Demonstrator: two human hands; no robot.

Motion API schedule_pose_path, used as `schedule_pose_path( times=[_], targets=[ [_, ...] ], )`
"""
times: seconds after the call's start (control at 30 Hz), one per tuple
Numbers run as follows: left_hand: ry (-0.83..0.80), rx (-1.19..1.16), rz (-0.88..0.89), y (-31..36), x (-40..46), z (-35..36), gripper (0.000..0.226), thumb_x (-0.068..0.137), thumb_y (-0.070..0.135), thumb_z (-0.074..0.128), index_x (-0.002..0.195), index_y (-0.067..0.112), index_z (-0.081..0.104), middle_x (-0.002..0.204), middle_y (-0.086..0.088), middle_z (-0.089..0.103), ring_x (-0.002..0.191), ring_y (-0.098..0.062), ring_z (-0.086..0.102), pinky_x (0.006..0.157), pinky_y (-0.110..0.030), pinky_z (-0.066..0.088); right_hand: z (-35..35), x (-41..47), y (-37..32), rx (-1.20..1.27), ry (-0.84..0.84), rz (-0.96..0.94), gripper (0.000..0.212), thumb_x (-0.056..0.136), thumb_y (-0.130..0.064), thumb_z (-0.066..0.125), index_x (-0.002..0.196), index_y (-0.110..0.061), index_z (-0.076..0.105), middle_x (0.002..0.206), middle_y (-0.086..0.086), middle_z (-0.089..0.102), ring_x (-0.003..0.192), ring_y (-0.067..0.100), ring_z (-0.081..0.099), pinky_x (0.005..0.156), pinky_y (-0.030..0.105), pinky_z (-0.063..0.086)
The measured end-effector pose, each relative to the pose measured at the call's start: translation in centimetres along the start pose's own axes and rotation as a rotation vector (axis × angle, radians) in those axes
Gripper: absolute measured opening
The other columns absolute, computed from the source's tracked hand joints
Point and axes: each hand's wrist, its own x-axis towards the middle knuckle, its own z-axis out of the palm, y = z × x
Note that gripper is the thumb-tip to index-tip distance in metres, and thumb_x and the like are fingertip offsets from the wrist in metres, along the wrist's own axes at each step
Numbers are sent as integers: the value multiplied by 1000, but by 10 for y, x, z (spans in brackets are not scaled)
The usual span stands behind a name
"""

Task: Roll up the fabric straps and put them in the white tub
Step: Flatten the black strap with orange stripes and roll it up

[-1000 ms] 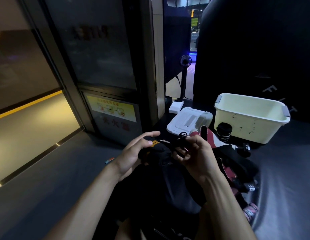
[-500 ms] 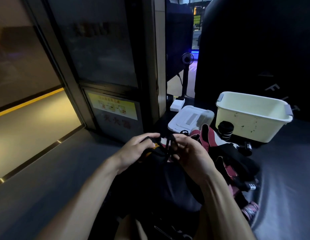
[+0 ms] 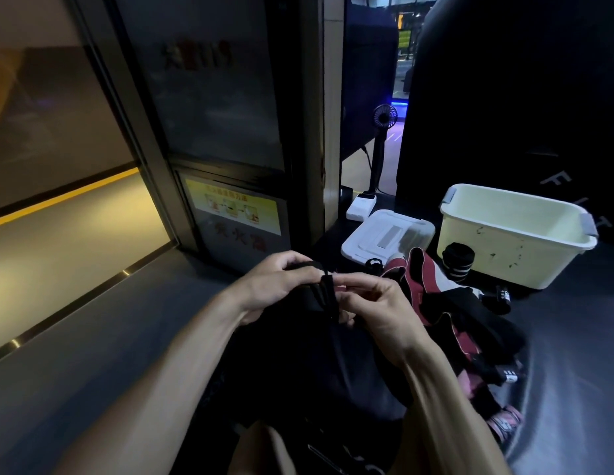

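Both hands, left hand (image 3: 278,286) & right hand (image 3: 377,306), pinch black strap (image 3: 328,294) btwn fingertips.

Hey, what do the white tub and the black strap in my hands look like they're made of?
White tub: likely moulded plastic, smooth cream walls with a rolled rim, grey handle pieces and dark scuffs. Black strap: apparently woven fabric, matte and limp, hanging between left hand and right hand.

Left hand (image 3: 274,286), right hand (image 3: 374,306): fingers pinching.
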Motion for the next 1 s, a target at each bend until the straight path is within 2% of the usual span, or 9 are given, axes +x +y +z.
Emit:
schedule_pose_path(
  times=[0.1, 0.23, 0.4, 0.57, 0.7, 0.77, 0.83, 0.93, 1.0],
  targets=[
    [52, 34, -27, 2, 0, 1, 38, 82, 43, 82, 107, 17, 72, 88, -2, 78, 80, -13, 74, 68, -26, 56, -1, 1, 4, -89, -2, -52, 22, 87, 4, 73, 108, 4, 69, 69, 19, 58, 58, 24, 55, 61, 28, 50],
    [-33, 32, -126, 0, -1, 5, 40, 84, 50, 78, 101, 14, 73, 82, -3, 74, 75, -16, 70, 69, -31, 52, -2, 1, 5, -240, -54, -120, 43, 83, -13, 82, 124, -16, 68, 78, 14, 58, 71, 28, 59, 74, 40, 57],
    [-186, -25, -222, 9, -6, 6, 49, 91, 47, 71, 118, 6, 67, 82, -3, 69, 69, -14, 66, 58, -25, 51, -6, 2, 7, -331, -107, 4, 70, 83, -39, 82, 146, -36, 50, 133, -7, 61, 121, 10, 63, 101, 37, 54],
    [-153, 4, -203, 18, -8, 19, 49, 87, 55, 71, 105, 10, 64, 94, -13, 63, 86, -28, 58, 67, -33, 46, 3, 0, 3, -146, -34, 116, 55, 90, -27, 72, 142, -26, 55, 128, -4, 69, 116, 14, 68, 91, 48, 60],
    [56, 81, -133, 17, 0, 25, 75, 71, 72, 77, 112, 13, 58, 98, -5, 70, 77, -17, 65, 59, -28, 48, 0, 0, 0, 5, -49, 151, 27, 99, -14, 62, 125, -14, 67, 114, 23, 70, 100, 37, 71, 74, 51, 62],
    [149, 196, -32, 17, 3, 25, 67, 71, 72, 77, 106, 17, 60, 92, -1, 69, 69, -11, 64, 52, -25, 48, 0, 3, 2, 7, 22, 148, 28, 96, -16, 68, 123, -12, 66, 112, 26, 69, 94, 39, 72, 69, 46, 60],
    [127, 185, 91, 18, 1, 24, 51, 83, 61, 74, 98, 14, 63, 85, -1, 66, 64, -10, 60, 59, -30, 53, 0, 5, 5, 13, 130, 120, 42, 83, -29, 77, 121, -13, 66, 113, 25, 70, 93, 38, 72, 67, 46, 59],
    [28, 85, 239, 21, -12, 17, 35, 88, 49, 75, 97, 17, 65, 90, 2, 68, 75, -21, 68, 80, -49, 60, -2, 8, 9, -2, 282, 70, 55, 71, -38, 83, 117, -14, 63, 112, 23, 70, 96, 42, 72, 67, 48, 61],
    [17, 182, 325, 21, -20, 17, 33, 82, 46, 83, 95, 21, 66, 96, 5, 72, 86, -27, 74, 84, -47, 59, -1, 8, 12, 16, 352, 40, 48, 76, -33, 84, 114, -17, 60, 114, 24, 68, 97, 43, 72, 65, 45, 61]
  ],
)
